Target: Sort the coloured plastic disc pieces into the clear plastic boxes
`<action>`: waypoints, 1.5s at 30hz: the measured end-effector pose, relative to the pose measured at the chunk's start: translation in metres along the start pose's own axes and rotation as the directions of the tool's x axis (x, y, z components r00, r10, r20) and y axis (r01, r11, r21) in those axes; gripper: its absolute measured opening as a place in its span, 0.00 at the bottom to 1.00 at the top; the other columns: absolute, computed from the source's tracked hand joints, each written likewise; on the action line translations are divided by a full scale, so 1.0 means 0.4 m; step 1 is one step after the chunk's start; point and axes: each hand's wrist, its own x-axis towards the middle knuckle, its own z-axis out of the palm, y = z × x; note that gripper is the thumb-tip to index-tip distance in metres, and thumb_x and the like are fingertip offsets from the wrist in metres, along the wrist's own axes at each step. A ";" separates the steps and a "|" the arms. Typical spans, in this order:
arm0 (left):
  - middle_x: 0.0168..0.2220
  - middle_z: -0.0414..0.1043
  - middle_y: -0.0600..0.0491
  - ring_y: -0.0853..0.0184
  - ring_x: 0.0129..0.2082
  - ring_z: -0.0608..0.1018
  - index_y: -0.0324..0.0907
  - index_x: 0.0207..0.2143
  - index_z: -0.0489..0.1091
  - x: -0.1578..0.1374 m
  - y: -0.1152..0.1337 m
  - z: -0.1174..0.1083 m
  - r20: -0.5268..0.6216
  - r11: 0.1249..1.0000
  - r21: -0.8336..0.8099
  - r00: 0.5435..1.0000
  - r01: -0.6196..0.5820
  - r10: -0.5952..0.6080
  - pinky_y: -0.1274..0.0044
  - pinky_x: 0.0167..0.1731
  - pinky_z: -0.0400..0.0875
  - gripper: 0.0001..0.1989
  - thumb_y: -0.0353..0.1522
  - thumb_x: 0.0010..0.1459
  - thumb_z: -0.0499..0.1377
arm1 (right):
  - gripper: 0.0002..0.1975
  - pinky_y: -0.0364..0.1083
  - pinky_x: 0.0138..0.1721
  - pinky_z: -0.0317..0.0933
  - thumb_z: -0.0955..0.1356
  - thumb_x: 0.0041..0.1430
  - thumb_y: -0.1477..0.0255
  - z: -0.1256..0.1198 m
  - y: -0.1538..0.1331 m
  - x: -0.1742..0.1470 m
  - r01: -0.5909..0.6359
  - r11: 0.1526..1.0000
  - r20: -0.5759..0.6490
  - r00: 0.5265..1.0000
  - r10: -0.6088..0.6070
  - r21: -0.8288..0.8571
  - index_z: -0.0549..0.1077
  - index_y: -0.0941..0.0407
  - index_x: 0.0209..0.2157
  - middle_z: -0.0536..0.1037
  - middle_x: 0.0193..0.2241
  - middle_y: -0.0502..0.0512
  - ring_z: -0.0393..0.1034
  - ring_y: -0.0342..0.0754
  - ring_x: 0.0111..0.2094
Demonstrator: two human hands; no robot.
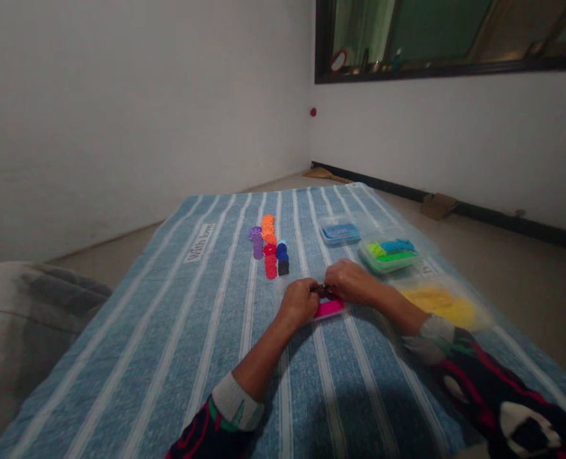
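My left hand point(300, 301) and my right hand point(351, 280) meet over a clear plastic container. Both have their fingers closed around a small dark brown piece point(325, 292) that looks like modelling clay, partly hidden by the fingers. A bright pink block point(329, 309) lies in the container just below them. Left of the container, several small coloured pieces lie in short rows: orange point(268, 224), purple point(257, 247), red point(270, 264), dark blue point(282, 252) and black point(283, 267).
A blue-filled container point(341, 233) stands farther back. To its right is a container point(383, 266) with green and blue pieces. Near my right forearm, yellow material point(440, 305) lies in a clear tray. A striped blue cloth point(225, 299) covers the table; walls stand behind.
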 end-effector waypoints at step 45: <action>0.30 0.76 0.53 0.69 0.30 0.76 0.39 0.34 0.75 -0.009 -0.086 -0.066 -0.189 0.991 -0.133 0.982 -0.023 -0.002 0.79 0.32 0.67 0.10 0.26 0.49 0.57 | 0.10 0.45 0.41 0.54 0.66 0.59 0.68 -0.024 -0.043 0.015 -0.113 0.990 -0.033 0.993 0.116 0.085 0.76 0.58 0.37 0.79 0.35 0.60 0.71 0.50 0.39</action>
